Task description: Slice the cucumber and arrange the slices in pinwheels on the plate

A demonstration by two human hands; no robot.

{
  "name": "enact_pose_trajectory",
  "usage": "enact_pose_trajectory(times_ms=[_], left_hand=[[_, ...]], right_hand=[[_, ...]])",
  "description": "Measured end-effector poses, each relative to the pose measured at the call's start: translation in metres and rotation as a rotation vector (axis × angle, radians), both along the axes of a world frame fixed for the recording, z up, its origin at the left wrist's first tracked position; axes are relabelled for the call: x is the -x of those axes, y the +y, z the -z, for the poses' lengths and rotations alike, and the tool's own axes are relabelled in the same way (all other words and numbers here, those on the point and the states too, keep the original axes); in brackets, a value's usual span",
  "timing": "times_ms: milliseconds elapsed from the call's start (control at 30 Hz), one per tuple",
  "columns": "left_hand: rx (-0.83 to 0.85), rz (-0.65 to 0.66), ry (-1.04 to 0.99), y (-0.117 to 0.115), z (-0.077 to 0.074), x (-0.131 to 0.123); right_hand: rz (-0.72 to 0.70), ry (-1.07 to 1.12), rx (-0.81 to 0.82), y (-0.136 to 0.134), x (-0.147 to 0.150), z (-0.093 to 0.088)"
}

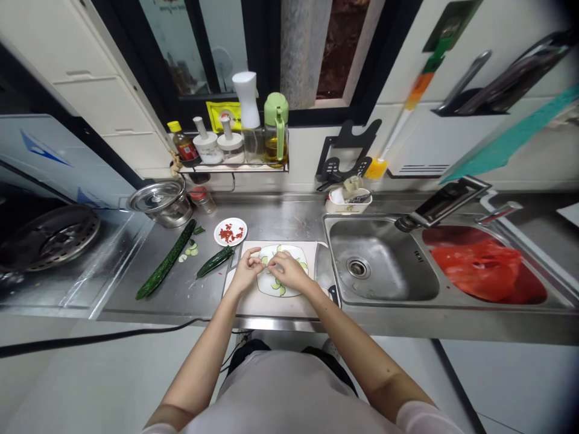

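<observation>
Over a white squarish plate (289, 293), both my hands meet with their fingertips close together. My left hand (246, 269) pinches at what looks like a pale green cucumber slice, partly covered by the fingers. From the other side, my right hand (287, 270) is closed on the same small piece. Curved cucumber slices (277, 286) lie around the plate, some hidden beneath the hands. Under the plate is a pale cutting board (253, 307), and a cleaver (324, 268) rests at its right edge. A small white dish (230, 231) holds chopped red pieces.
Left of the board lie a long cucumber (166, 260), a shorter cucumber piece (215, 261) and some end scraps (192, 248). A lidded steel pot (168, 205) stands behind them. To the right is a sink (384, 259); a red plastic bag (479, 268) fills its second basin.
</observation>
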State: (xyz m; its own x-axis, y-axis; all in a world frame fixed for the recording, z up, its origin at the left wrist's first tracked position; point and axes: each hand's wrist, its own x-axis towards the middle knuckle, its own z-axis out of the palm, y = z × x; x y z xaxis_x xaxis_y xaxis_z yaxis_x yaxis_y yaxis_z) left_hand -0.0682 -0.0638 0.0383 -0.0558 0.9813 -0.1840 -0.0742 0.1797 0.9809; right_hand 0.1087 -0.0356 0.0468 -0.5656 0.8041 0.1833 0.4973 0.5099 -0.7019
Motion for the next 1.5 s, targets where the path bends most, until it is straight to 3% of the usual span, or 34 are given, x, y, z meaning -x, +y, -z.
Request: enact_pose_trajectory(times_ms=[267, 633, 867, 1133, 1333, 1500], left_hand=[[-0.071, 0.011, 0.077, 0.002, 0.013, 0.002], [-0.127, -0.032, 0.253, 0.003, 0.035, 0.007], [-0.079, -0.051, 0.519, 0.008, 0.042, 0.006], [-0.079, -0.024, 0.684, 0.011, 0.045, 0.002], [-0.087, 0.085, 0.994, 0.011, 0.044, 0.004], [-0.122, 0.152, 1.129, 0.009, 0.043, 0.007]], right_hand=[[0.005, 0.025, 0.115, 0.011, 0.007, 0.017], [0.071, 0.138, 0.466, 0.025, 0.021, 0.048], [0.109, -0.111, 0.386, 0.031, 0.027, 0.05], [0.178, -0.37, 0.235, 0.02, 0.034, 0.049], [0.14, -0.513, 0.152, 0.008, 0.031, 0.04], [0.046, -0.619, 0.107, -0.002, 0.025, 0.031]])
